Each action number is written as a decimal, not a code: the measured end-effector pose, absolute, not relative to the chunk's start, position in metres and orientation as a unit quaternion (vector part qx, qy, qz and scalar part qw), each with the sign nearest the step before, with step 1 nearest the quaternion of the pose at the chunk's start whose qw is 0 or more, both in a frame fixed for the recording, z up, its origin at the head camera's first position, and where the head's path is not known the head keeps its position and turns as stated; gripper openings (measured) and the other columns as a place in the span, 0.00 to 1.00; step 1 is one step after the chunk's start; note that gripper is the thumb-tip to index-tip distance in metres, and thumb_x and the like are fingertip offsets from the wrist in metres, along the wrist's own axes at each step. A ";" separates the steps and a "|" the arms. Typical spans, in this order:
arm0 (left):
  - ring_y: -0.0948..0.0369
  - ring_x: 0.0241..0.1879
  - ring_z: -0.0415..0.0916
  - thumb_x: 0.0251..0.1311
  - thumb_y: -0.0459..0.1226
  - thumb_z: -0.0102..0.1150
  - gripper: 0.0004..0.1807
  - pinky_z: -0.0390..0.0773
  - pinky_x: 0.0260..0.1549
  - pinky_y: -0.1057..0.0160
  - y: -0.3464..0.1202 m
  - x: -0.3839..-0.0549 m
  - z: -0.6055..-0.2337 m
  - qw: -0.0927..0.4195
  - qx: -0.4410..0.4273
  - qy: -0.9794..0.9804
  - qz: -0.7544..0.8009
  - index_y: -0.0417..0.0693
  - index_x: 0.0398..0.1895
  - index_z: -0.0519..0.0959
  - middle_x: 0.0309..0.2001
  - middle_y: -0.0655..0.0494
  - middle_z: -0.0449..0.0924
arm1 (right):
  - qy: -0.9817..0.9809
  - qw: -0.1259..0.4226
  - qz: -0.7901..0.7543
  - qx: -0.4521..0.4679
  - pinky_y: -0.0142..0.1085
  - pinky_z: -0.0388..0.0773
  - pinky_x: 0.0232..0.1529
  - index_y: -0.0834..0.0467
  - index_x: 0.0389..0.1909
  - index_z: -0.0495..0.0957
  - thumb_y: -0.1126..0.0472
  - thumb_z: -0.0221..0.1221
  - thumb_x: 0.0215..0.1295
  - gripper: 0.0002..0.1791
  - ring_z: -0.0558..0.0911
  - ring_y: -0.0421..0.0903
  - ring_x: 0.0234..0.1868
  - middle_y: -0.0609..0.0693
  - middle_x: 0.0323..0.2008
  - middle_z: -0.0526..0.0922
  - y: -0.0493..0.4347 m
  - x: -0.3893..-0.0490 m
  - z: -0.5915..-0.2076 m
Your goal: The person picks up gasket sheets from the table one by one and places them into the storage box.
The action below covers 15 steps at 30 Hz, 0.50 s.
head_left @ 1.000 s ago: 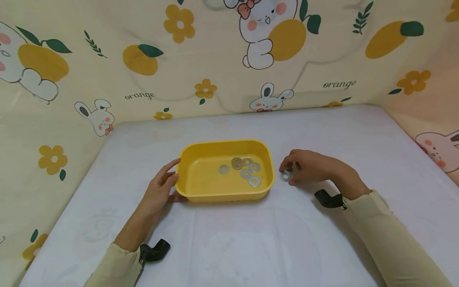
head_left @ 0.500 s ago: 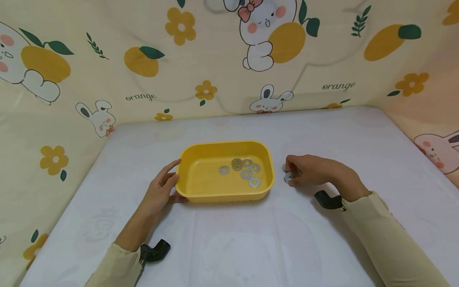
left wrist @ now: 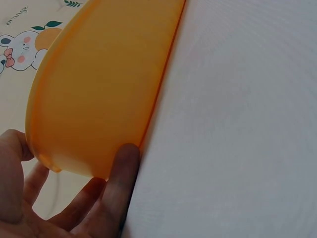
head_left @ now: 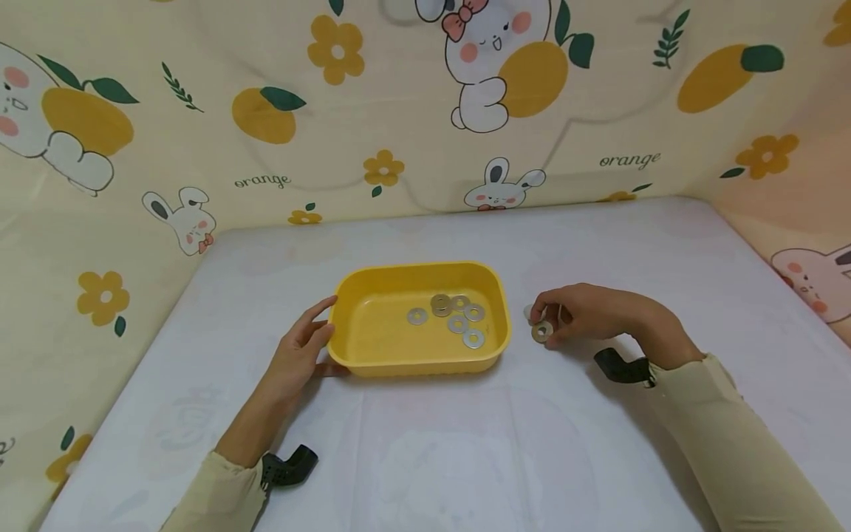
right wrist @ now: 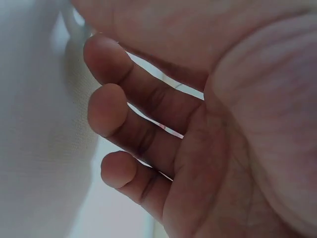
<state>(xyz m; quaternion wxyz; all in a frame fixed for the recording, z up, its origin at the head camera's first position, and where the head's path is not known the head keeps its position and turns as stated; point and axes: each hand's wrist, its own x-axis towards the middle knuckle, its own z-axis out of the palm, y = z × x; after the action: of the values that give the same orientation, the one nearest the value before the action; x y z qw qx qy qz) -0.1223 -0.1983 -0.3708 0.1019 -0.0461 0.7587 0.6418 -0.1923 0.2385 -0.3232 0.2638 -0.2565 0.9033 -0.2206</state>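
My right hand (head_left: 588, 314) pinches a metal washer (head_left: 541, 332) between thumb and fingertips, right of the yellow tray. The washer is tilted up just over the table. Another washer (head_left: 528, 312) lies beside the fingertips, partly hidden by them. In the right wrist view, several curled fingers (right wrist: 107, 110) show, and the pinch itself is mostly out of sight. My left hand (head_left: 301, 343) rests its spread fingers on the left end of the yellow tray (head_left: 419, 366). The left wrist view shows those fingers (left wrist: 121, 173) touching the tray's outer wall. Several flat washers (head_left: 473, 339) lie inside the tray, mostly toward its right side.
A white cloth (head_left: 425, 443) covers the table. Behind and beside it hangs a cream curtain (head_left: 412, 96) printed with rabbits and oranges. Each wrist carries a black camera mount, one at the left sleeve (head_left: 290, 467) and one at the right (head_left: 623, 366).
The right hand has shifted slightly to the right and now pinches a washer that it has tipped up; a second washer has come into view beside it. The left hand and tray stay put.
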 end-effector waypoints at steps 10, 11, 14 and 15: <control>0.56 0.46 0.79 0.77 0.40 0.44 0.26 0.88 0.39 0.55 -0.199 -0.122 -0.371 0.102 -0.047 0.760 0.640 0.69 0.75 0.60 0.66 0.43 0.65 | 0.899 0.279 -0.224 -0.252 0.31 0.73 0.35 0.51 0.45 0.80 0.51 0.73 0.55 0.19 0.74 0.43 0.35 0.46 0.34 0.78 0.233 -0.192 -0.326; 0.56 0.46 0.79 0.77 0.40 0.44 0.26 0.88 0.39 0.56 -0.199 -0.122 -0.371 0.102 -0.048 0.760 0.640 0.69 0.75 0.60 0.66 0.43 0.65 | 0.900 0.279 -0.222 -0.251 0.31 0.73 0.35 0.51 0.45 0.80 0.51 0.73 0.55 0.19 0.74 0.43 0.35 0.46 0.34 0.78 0.232 -0.192 -0.327; 0.56 0.46 0.78 0.77 0.40 0.44 0.26 0.88 0.39 0.56 -0.198 -0.121 -0.370 0.100 -0.053 0.761 0.639 0.69 0.75 0.61 0.65 0.43 0.65 | 0.901 0.277 -0.222 -0.249 0.31 0.74 0.35 0.51 0.45 0.79 0.54 0.74 0.54 0.19 0.74 0.44 0.35 0.47 0.35 0.78 0.230 -0.192 -0.329; 0.56 0.46 0.78 0.77 0.41 0.44 0.26 0.88 0.39 0.56 -0.198 -0.121 -0.370 0.100 -0.054 0.761 0.639 0.70 0.75 0.61 0.65 0.43 0.65 | 0.901 0.276 -0.223 -0.249 0.31 0.74 0.35 0.50 0.44 0.79 0.55 0.74 0.53 0.19 0.74 0.44 0.35 0.47 0.35 0.78 0.230 -0.192 -0.330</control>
<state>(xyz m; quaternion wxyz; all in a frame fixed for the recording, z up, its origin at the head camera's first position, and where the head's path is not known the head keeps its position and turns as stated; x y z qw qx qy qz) -0.1213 -0.1978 -0.3703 0.1001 -0.0545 0.7607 0.6390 -0.1922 0.2296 -0.3299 0.2762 -0.2491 0.9012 -0.2226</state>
